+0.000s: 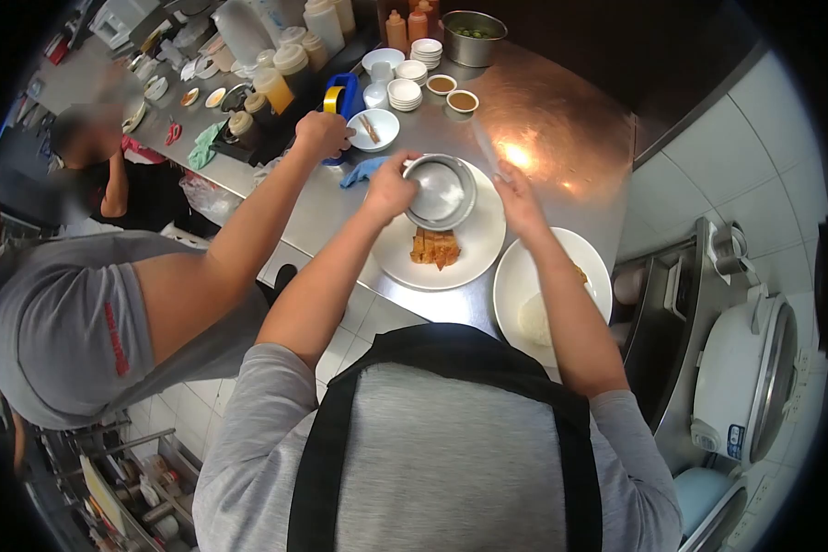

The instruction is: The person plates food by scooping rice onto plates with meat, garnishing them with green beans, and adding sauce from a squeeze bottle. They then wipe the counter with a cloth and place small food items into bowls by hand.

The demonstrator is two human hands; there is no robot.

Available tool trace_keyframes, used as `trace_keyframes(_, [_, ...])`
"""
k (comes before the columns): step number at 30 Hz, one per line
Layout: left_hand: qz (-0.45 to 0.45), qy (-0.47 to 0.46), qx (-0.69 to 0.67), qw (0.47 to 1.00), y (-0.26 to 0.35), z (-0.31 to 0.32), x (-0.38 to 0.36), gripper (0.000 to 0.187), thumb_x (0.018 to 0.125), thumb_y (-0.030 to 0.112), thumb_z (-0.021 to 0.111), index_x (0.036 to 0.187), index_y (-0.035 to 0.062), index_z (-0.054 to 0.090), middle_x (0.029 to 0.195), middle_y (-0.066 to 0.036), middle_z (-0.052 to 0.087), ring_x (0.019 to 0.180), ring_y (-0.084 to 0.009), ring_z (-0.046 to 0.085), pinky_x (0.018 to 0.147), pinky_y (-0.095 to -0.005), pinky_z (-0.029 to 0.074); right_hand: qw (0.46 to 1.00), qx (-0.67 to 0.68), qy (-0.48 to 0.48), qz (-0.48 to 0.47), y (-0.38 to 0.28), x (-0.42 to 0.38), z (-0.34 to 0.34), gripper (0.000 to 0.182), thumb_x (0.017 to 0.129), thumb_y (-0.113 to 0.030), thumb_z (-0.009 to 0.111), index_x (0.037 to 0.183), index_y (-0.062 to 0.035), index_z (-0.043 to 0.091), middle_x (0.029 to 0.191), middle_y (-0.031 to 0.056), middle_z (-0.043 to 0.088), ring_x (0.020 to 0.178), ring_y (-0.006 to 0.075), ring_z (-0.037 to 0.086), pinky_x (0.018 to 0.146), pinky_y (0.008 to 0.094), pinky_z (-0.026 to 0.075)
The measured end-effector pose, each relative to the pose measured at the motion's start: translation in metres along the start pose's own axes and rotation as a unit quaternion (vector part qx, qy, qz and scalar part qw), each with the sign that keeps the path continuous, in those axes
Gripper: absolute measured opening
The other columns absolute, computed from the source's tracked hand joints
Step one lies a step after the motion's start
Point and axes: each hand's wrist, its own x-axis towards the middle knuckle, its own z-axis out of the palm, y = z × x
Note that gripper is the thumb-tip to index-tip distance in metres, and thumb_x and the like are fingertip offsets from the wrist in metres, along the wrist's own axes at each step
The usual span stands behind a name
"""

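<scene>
My left hand point(392, 191) grips the rim of a round metal bowl point(440, 191), tilted over a large white plate point(397, 262). Sliced browned food point(435, 248) lies on that plate, just below the bowl. To the right, my right hand point(522, 204) is closed on a thin, pale utensil point(484, 143), blurred, pointing up and left. Beneath my right forearm stands a white bowl point(566, 247) with a mound of white rice point(534, 319) and some browned food partly hidden by the arm.
A co-worker's hand point(322, 136) reaches in from the left near a small white bowl point(384, 126) and tape dispenser point(339, 97). Sauce cups point(463, 101), stacked dishes point(404, 95) and a metal pot point(473, 41) stand farther back. A rice cooker point(741, 377) is at right.
</scene>
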Motion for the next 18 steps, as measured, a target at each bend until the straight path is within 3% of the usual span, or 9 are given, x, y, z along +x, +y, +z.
trace_keyframes(3, [0.049, 0.046, 0.188, 0.980, 0.019, -0.028, 0.003, 0.040, 0.067, -0.003, 0.055, 0.103, 0.0135, 0.062, 0.083, -0.014, 0.065, 0.078, -0.0280, 0.064, 0.071, -0.0359, 0.049, 0.958, -0.211, -0.042, -0.191, -0.062, -0.020, -0.040, 0.041, 0.083, -0.024, 0.058, 0.122, -0.0117, 0.054, 0.097, 0.0135, 0.058, 0.087, 0.0260, 0.058, 0.077, 0.0357, 0.047])
trace_keyframes(4, [0.064, 0.051, 0.233, 0.969, 0.020, -0.034, 0.009, 0.040, 0.067, -0.003, 0.054, 0.102, 0.0150, 0.064, 0.083, -0.014, 0.065, 0.079, -0.0285, 0.064, 0.072, -0.0359, 0.049, 0.943, -0.244, -0.103, -0.200, -0.081, -0.027, -0.048, 0.035, 0.082, -0.019, 0.058, 0.116, -0.0138, 0.059, 0.097, 0.0128, 0.059, 0.092, 0.0279, 0.058, 0.079, 0.0379, 0.047])
trace_keyframes(8, [0.091, 0.001, 0.359, 0.929, 0.029, -0.046, 0.023, 0.036, 0.066, -0.002, 0.055, 0.096, 0.0151, 0.066, 0.085, -0.016, 0.065, 0.081, -0.0313, 0.064, 0.073, -0.0396, 0.049, 0.884, -0.391, -0.103, -0.234, -0.128, -0.034, -0.045, 0.025, 0.083, -0.019, 0.058, 0.105, -0.0151, 0.066, 0.092, 0.0104, 0.062, 0.089, 0.0278, 0.060, 0.075, 0.0389, 0.048])
trace_keyframes(11, [0.082, 0.003, 0.392, 0.916, 0.035, -0.048, 0.028, 0.026, 0.069, 0.004, 0.056, 0.090, 0.0138, 0.066, 0.086, -0.016, 0.066, 0.083, -0.0325, 0.064, 0.072, -0.0411, 0.050, 0.851, -0.445, -0.091, -0.265, -0.157, -0.036, -0.047, 0.019, 0.082, -0.018, 0.058, 0.098, -0.0162, 0.069, 0.089, 0.0090, 0.063, 0.083, 0.0274, 0.062, 0.072, 0.0388, 0.049])
trace_keyframes(18, [0.107, -0.097, 0.446, 0.883, 0.064, -0.016, 0.047, 0.028, 0.070, 0.005, 0.056, 0.095, 0.0139, 0.066, 0.090, -0.013, 0.066, 0.085, -0.0298, 0.064, 0.074, -0.0389, 0.050, 0.739, -0.585, -0.128, -0.308, -0.164, -0.035, -0.019, 0.019, 0.078, -0.009, 0.053, 0.085, -0.0142, 0.069, 0.088, 0.0064, 0.063, 0.080, 0.0241, 0.064, 0.065, 0.0362, 0.052])
